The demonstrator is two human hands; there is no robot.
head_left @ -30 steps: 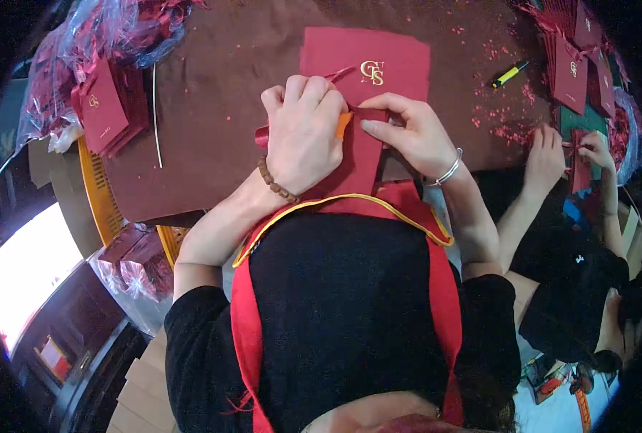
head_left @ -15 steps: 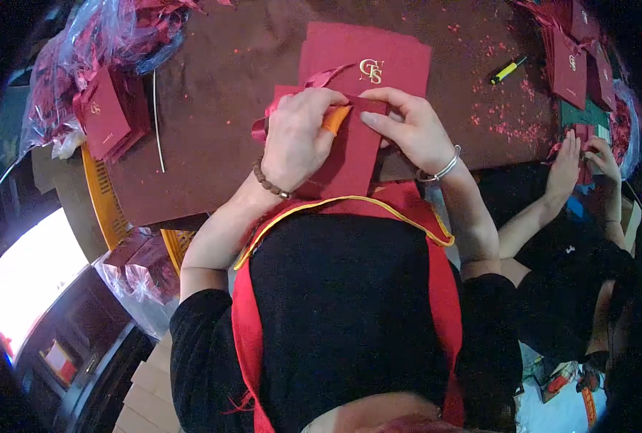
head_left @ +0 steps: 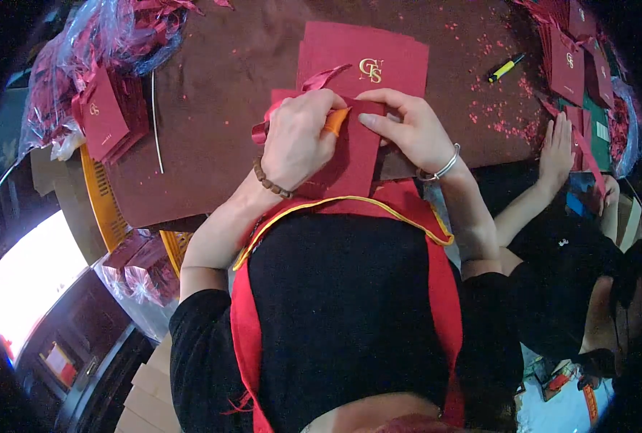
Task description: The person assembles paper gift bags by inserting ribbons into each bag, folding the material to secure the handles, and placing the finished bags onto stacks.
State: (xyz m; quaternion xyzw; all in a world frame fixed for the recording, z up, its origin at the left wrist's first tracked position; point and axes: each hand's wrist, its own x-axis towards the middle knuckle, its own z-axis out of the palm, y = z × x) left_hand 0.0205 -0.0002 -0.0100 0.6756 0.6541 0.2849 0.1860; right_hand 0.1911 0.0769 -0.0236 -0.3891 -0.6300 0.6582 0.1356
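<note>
Left hand (head_left: 299, 133), curled nearly closed beside a ribbon (head_left: 326, 77), pinches the red card (head_left: 353, 155) at the table's (head_left: 213, 155) near edge; right hand (head_left: 406, 133) pinches its top corner, thumb in front. Probably ribbon fitting; next needs 2 steady grips.

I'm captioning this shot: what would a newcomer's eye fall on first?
In the centre, the left hand and right hand are both on a dark-red card. Just beyond lies a red card stack with a gold emblem. A glaring white patch shows at far left.
</note>
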